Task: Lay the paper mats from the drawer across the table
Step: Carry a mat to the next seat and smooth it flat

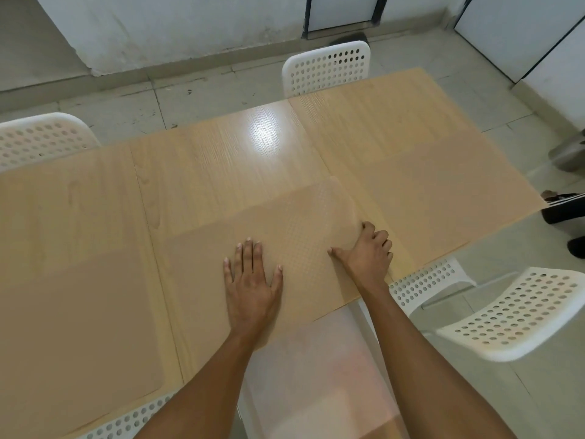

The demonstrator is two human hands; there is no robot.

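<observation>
Brown paper mats lie on the light wooden table [221,147]. One mat [196,258] is under my hands near the front edge; its right end curls up, showing a dotted underside. My left hand [251,286] presses flat on this mat, fingers spread. My right hand [367,251] grips the mat's curled right edge. Another mat [69,312] lies flat at the left, and a third mat [443,185] covers the table's right end.
White perforated chairs stand around the table: one at the far side [327,68], one at the far left [41,137], one at the right [519,315], one below me [126,423]. A dark shoe [563,210] shows at the right edge.
</observation>
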